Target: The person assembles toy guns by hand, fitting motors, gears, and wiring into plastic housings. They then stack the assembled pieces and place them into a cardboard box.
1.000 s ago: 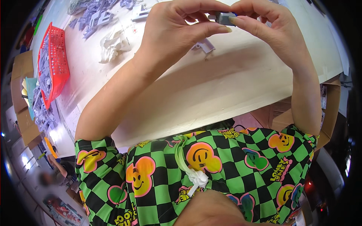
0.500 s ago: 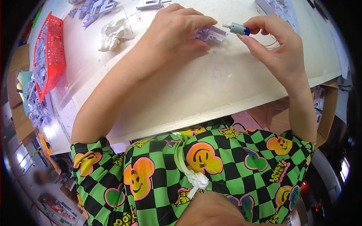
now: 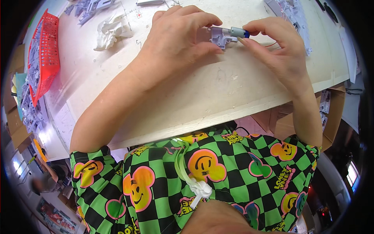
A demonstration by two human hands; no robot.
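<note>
Between the thumb and fingers of my left hand (image 3: pixel 181 37) is a pale lilac plastic housing (image 3: pixel 219 38), its open side toward the right. My right hand (image 3: pixel 277 48) pinches a small silver motor (image 3: pixel 236 32) by its blue end cap. The motor's shaft end points left and reaches the housing's upper edge; whether it touches the inside I cannot tell. A thin red wire (image 3: pixel 271 45) trails from the motor under my right palm. Part of the housing is hidden by my left fingers.
Crumpled white paper (image 3: pixel 111 33) lies left of my left hand. A red perforated basket (image 3: pixel 49 58) of lilac plastic parts stands at the far left, with more parts (image 3: pixel 31 111) beside it. Other lilac parts (image 3: pixel 91 8) lie at the back left, and a pile (image 3: pixel 294 15) at the back right.
The motor has moved left and now meets the housing, where a gap stood before. My left hand has turned the housing more upright. The whole view has shifted slightly.
</note>
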